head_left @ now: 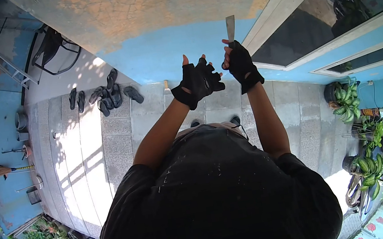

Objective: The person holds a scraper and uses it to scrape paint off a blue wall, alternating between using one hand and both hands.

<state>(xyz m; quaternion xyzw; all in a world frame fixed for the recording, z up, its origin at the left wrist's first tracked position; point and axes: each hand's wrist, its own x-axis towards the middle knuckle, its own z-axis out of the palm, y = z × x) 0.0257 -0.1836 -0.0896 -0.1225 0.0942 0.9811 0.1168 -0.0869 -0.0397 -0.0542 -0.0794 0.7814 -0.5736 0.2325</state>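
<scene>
My right hand (241, 64), in a black fingerless glove, is closed around the handle of a putty knife (231, 29). The flat metal blade points up, towards the wall. Beside it on the left is my left hand (201, 79), also gloved, with its fingers spread and nothing visible in it. In front of both hands stands a wall (180, 46), light blue in its lower part, with bare grey and orange patches higher up. Whether the blade touches the wall, I cannot tell.
A white-framed window (292, 61) borders the wall on the right. Several dark sandals (110, 95) lie on the tiled floor (150, 113). A small light-coloured object (166, 86) is at the wall's foot. A black chair (52, 49) stands left, potted plants (346, 100) right.
</scene>
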